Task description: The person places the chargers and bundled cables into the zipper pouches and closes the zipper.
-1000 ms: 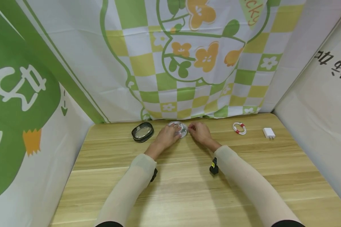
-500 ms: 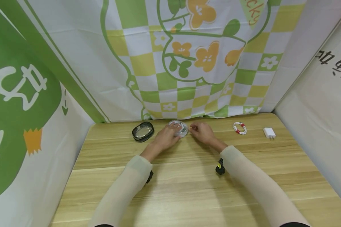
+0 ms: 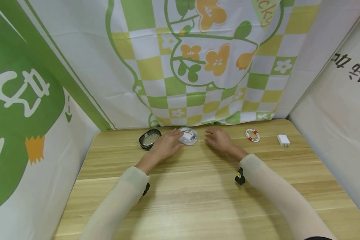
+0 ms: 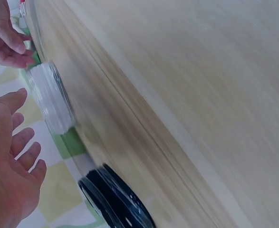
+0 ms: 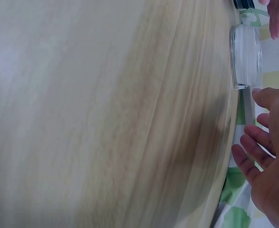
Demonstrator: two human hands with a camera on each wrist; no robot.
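A clear round case (image 3: 192, 140) with white items inside, among them what looks like a cable, lies at the back edge of the table between my hands. To its left, my left hand (image 3: 167, 144) hovers with its fingers loosely spread, fingertips close to the case's rim. My right hand (image 3: 219, 140) is on the other side, a small gap from the case, its fingers relaxed and holding nothing. In the right wrist view, the thumb tip is near the end of the clear case (image 5: 247, 57). A black-trimmed round case (image 3: 147, 141) with a clear top is partly hidden behind my left hand.
Farther right lie a coiled white cable (image 3: 253, 135) with red ties and a white plug adapter (image 3: 283, 139) with its prongs toward me. A patterned cloth (image 3: 210, 100) hangs right behind the wooden table's (image 3: 195, 200) back edge, and cloth walls flank both sides.
Both hands have drawn away from the clear case, the left hand to the left and the right hand to the right. The case has stayed in place, with more of its top showing.
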